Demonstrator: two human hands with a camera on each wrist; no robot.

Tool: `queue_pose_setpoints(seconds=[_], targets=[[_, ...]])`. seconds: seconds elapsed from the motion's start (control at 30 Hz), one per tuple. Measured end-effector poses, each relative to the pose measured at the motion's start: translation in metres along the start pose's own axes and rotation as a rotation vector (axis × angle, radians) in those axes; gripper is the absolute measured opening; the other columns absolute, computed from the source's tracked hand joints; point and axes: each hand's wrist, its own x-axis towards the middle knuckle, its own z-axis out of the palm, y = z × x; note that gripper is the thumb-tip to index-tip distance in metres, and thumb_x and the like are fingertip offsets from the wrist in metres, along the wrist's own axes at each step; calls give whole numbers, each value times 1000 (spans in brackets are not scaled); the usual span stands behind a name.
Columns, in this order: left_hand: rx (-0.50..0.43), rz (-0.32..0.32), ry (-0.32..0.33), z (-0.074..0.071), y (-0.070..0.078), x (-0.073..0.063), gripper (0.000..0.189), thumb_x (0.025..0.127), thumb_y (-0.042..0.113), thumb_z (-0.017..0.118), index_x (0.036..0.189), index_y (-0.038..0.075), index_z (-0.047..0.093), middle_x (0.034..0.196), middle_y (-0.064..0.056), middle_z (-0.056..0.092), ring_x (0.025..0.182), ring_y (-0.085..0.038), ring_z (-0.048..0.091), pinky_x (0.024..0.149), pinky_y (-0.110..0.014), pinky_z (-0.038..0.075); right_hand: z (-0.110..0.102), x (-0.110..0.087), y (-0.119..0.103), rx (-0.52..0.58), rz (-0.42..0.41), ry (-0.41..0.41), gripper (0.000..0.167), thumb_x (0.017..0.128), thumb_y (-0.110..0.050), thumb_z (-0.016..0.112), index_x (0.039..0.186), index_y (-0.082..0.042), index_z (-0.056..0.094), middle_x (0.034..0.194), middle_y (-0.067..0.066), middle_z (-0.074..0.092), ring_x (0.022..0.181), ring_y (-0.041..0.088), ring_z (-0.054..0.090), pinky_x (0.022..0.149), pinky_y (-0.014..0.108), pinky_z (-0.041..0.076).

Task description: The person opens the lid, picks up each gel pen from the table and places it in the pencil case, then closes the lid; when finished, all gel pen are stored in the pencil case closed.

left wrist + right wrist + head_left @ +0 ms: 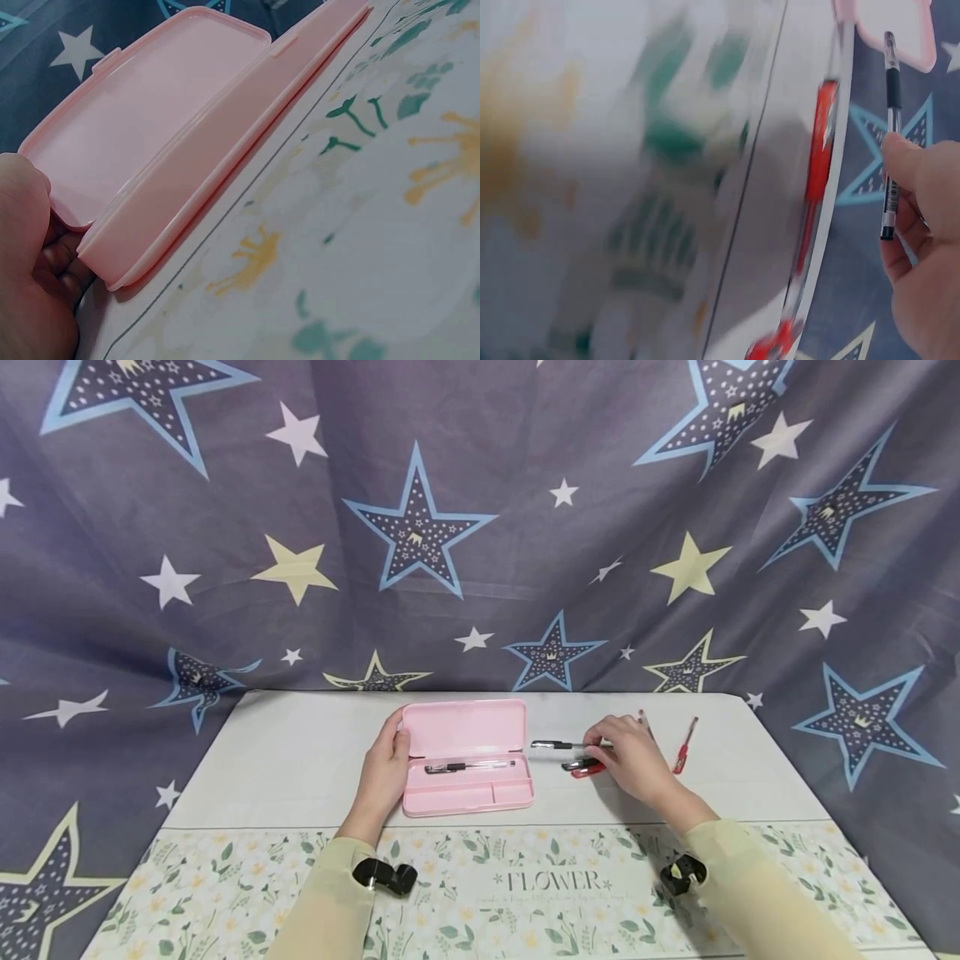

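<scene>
A pink pencil case point(450, 798) lies with its lid point(465, 727) raised at the back. A black gel pen point(457, 767) rests in its rear compartment. My left hand point(381, 770) grips the case's left side at the lid, thumb in front and other fingers behind it. To the right of the case, my right hand point(636, 758) pinches another black pen point(892, 86), its black-grip end pointing toward the case. Below that hand on the table lie a black pen point(576, 764) and a red pen point(587, 772), partly covered by the fingers.
Farther right, a red pen point(682, 757) lies on the white table point(285, 760), with another pen point(644, 722) partly behind my right hand. A floral cloth point(558, 927) covers the near part. A star-patterned curtain point(465, 410) hangs behind the table.
</scene>
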Motion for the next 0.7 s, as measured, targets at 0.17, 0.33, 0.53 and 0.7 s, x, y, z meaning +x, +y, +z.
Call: queue_pose_setpoints(seconds=[0.17, 0.33, 0.53, 0.7], targets=[[0, -2, -3, 1, 0, 0, 53, 122, 33, 36, 174, 19, 36, 169, -17, 48, 160, -38, 38, 131, -59, 29, 8, 8, -21, 44, -26, 39, 15, 94, -4, 87, 102, -12, 77, 102, 1, 74, 97, 29, 64, 92, 54, 51], [-4, -4, 2, 1, -1, 0, 53, 122, 33, 37, 173, 19, 37, 169, -17, 49, 160, -38, 39, 131, -59, 30, 20, 14, -44, 91, -57, 28, 15, 94, -4, 87, 101, -11, 77, 102, 1, 75, 96, 28, 64, 93, 51, 51], [-4, -7, 2, 1, 0, -1, 53, 122, 31, 37, 173, 18, 37, 169, -17, 48, 160, -38, 39, 131, -59, 30, 35, 21, -67, 130, -70, -3, 12, 94, -8, 88, 101, -12, 78, 101, -1, 74, 96, 25, 65, 93, 47, 52], [-4, -7, 3, 1, 0, -1, 53, 122, 32, 37, 173, 18, 37, 169, -17, 49, 160, -38, 38, 131, -59, 30, 44, 25, -83, 131, -62, -25, 11, 95, -11, 88, 102, -12, 80, 100, -2, 73, 96, 23, 65, 93, 47, 53]])
